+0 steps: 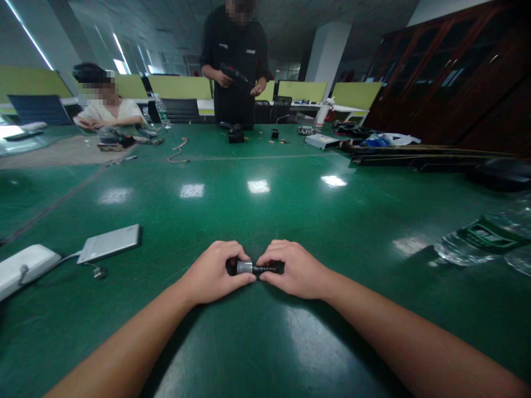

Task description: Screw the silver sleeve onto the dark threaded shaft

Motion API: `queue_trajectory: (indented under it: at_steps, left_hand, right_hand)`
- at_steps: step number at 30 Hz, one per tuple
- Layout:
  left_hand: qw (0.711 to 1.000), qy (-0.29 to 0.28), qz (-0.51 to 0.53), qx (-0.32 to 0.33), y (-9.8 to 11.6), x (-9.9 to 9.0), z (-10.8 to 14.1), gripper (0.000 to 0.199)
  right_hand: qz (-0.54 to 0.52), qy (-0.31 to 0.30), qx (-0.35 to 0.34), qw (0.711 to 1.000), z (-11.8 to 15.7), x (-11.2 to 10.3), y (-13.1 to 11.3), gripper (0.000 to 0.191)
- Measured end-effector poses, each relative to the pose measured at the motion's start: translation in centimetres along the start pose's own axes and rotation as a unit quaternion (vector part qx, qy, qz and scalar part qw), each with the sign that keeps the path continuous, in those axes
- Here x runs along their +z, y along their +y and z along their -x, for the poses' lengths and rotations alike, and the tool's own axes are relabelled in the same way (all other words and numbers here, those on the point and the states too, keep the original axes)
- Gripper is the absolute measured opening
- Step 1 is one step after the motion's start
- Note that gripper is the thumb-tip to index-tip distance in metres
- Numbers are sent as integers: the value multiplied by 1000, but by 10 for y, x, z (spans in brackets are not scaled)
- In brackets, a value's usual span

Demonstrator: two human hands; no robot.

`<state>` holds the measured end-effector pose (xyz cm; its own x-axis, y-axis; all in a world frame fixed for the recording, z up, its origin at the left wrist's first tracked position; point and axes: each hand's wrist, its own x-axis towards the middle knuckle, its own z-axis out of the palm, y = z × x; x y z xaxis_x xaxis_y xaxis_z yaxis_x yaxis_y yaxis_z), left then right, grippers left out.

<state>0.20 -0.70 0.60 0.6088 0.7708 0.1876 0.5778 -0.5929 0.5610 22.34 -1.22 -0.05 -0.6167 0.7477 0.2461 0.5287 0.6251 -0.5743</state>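
Just above the green tabletop [265, 215], a small part with a grey metal cylinder [245, 267] and a dark ridged shaft [262, 270] lies lengthwise between my hands. My left hand [215, 271] pinches the cylinder end between thumb and fingers. On the other side, my right hand [290, 270] closes thumb and fingers around the shaft end. The ridges look like a spring or a thread; I cannot tell which. Both ends of the part are partly hidden by my fingers.
To the left lie a silver flat box [110, 244] on a cable and a white power strip [25, 268]. A water bottle [477, 240] lies at right. Across the table, a person [236, 61] holds a power drill [234, 73]; another person [108, 108] sits at left.
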Motion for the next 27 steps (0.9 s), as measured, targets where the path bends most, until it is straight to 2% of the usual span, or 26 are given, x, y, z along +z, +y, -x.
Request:
queue_trajectory:
  at_steps: [27]
  left_hand:
    - [1000,-9,-2,-22,-1,1,0,24]
  right_hand:
    - [14,3,14,1000,2,-5,5,10]
